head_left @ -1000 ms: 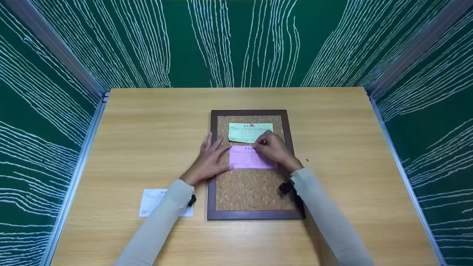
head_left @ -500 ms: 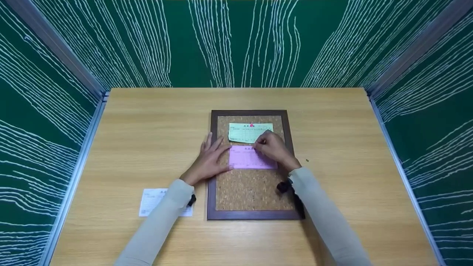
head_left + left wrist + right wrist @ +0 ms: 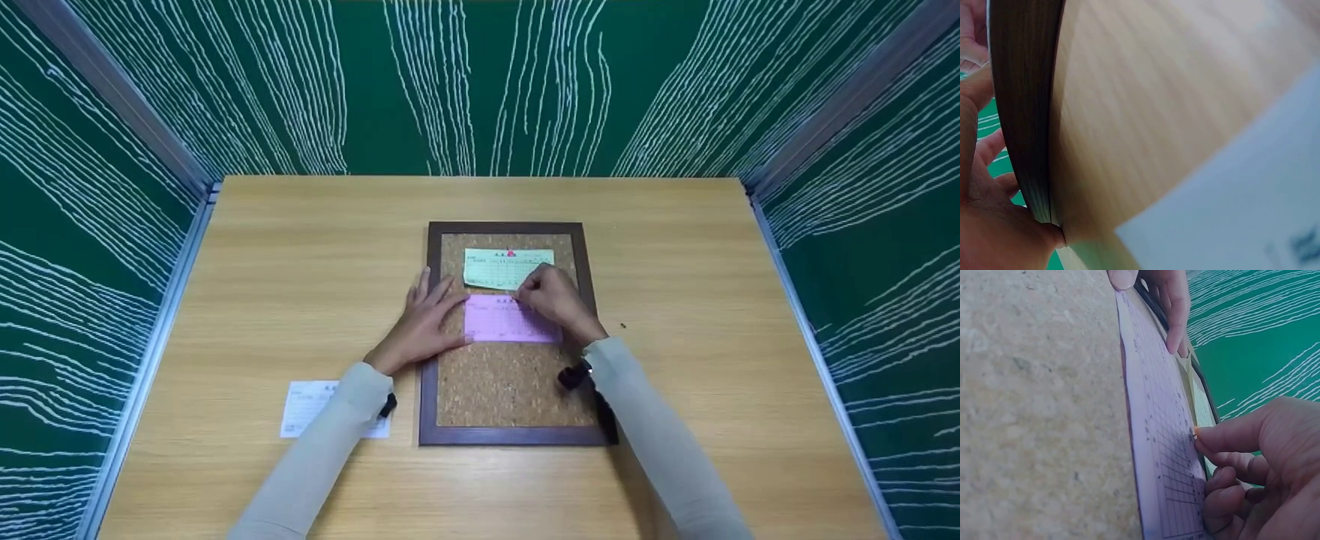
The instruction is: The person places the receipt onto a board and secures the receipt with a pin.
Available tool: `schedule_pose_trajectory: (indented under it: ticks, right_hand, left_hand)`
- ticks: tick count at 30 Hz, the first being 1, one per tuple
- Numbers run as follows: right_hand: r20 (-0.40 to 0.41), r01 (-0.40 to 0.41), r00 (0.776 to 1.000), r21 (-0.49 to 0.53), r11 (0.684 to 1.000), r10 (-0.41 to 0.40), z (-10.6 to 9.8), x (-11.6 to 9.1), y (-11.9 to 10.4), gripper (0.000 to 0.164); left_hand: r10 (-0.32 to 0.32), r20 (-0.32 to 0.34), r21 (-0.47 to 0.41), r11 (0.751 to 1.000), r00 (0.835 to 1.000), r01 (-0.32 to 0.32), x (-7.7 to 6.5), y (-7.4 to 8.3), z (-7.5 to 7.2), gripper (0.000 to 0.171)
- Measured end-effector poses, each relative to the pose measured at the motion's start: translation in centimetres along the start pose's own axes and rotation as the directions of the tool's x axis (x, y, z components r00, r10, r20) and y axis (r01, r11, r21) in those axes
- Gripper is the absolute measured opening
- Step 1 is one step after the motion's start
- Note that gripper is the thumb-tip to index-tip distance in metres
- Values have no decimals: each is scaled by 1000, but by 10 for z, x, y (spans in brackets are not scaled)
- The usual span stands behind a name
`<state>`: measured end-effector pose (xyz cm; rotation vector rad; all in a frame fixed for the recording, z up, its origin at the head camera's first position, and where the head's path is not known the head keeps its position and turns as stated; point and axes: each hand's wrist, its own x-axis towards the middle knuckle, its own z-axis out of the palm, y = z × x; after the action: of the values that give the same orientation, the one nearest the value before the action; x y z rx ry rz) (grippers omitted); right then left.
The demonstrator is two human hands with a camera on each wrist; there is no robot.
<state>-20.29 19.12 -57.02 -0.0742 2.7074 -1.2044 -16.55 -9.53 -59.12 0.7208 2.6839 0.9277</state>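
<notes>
– what's biggest?
– the wooden table (image 3: 750,375), and flat on it a brown-framed corkboard (image 3: 510,382).
– and the person?
– a pale left sleeve (image 3: 319,442), then the left hand (image 3: 427,326), fingers spread and gripping nothing, over the board's left edge. the right hand (image 3: 555,300) is curled, thumb and forefinger pinched together.
– papers?
– a white slip (image 3: 307,409) on the table, left of the board, partly hidden by the sleeve. a pink slip (image 3: 499,321) lies across the board's middle, left thumb and a fingertip touching its left corners. just above it, a green slip (image 3: 495,268).
– smallest?
– a red pin (image 3: 511,253) at the green slip's top, and an orange pin (image 3: 1196,431) in the right hand's pinch at the pink slip's top edge. i can't tell if it's in the cork.
</notes>
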Motion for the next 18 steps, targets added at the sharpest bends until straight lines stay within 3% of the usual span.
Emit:
schedule_pose_trajectory:
  ticks: [6, 12, 18]
  right_hand:
    - [2, -43, 999, 11, 999, 43, 1, 1, -3, 15]
    - [-6, -11, 1000, 4, 1000, 11, 1, 1, -2, 22]
    - [-31, 33, 999, -36, 999, -34, 2, -1, -1, 16]
  left_hand:
    - [4, -1, 10, 1000, 1000, -4, -1, 0, -1, 82]
    - [9, -1, 5, 1000, 1000, -9, -1, 1, -2, 83]
    - [14, 2, 10, 1000, 1000, -15, 0, -1, 0, 81]
